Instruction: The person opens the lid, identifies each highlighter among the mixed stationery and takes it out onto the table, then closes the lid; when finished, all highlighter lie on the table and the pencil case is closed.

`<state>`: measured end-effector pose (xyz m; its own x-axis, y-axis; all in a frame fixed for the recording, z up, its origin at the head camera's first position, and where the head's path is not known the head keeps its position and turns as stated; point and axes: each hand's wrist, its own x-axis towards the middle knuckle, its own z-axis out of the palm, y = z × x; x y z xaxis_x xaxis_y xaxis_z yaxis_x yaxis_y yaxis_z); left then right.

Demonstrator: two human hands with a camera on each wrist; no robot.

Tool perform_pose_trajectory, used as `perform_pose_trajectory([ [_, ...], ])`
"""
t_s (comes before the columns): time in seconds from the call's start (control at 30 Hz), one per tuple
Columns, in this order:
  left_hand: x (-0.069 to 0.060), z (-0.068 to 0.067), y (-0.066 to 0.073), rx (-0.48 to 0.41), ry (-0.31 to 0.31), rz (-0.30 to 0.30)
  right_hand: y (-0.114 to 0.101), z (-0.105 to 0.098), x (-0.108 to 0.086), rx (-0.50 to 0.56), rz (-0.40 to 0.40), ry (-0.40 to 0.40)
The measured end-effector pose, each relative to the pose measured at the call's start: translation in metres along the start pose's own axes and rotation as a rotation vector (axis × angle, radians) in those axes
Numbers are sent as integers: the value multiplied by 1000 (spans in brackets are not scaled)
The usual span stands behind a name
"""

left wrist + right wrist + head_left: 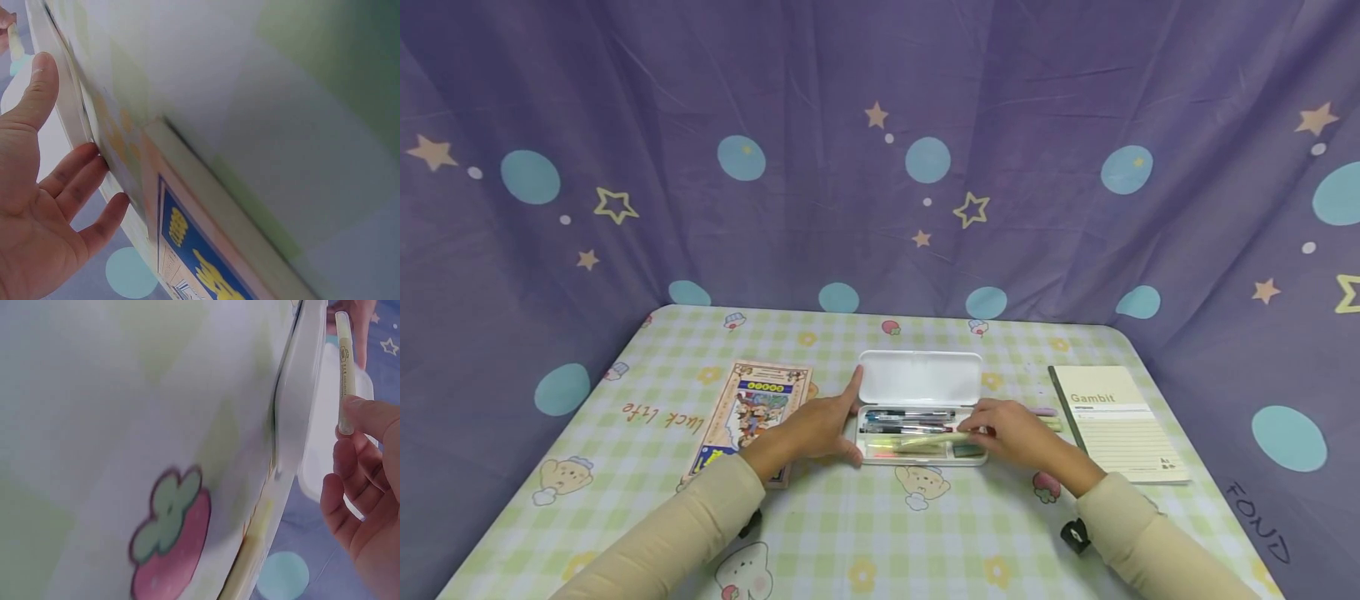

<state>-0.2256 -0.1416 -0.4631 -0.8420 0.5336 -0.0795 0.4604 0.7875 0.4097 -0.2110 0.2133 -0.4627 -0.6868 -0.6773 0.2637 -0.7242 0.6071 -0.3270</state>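
A white pencil case (920, 377) lies with its lid raised on the table. Inside it are several dark and clear-barrelled pens (910, 416) and a dark green item (967, 450) at the right end. Between thumb and fingers, my right hand (1011, 429) pinches one end of a pale yellow highlighter (345, 375), which is held above the case's right part. My left hand (825, 423) rests against the case's left side, thumb and fingers spread. In the left wrist view, its fingertips (119, 201) come close to the case's edge.
Left of the case lies a comic-covered book (760, 417), partly behind my left forearm. A Gambit notebook (1116, 425) sits on the right. Yellow (1051, 424) and purple (1043, 411) pens lie just beyond my right hand. A purple curtain (880, 208) hangs behind the table.
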Motion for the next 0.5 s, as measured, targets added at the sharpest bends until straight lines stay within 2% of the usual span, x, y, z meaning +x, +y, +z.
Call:
perform_pose_trajectory([
  [0.13, 0, -1, 1, 1, -5, -11, 8, -5, -6, -12, 5, 21],
  [0.5, 0, 0, 1, -8, -8, -20, 27, -23, -22, -5, 86, 51],
])
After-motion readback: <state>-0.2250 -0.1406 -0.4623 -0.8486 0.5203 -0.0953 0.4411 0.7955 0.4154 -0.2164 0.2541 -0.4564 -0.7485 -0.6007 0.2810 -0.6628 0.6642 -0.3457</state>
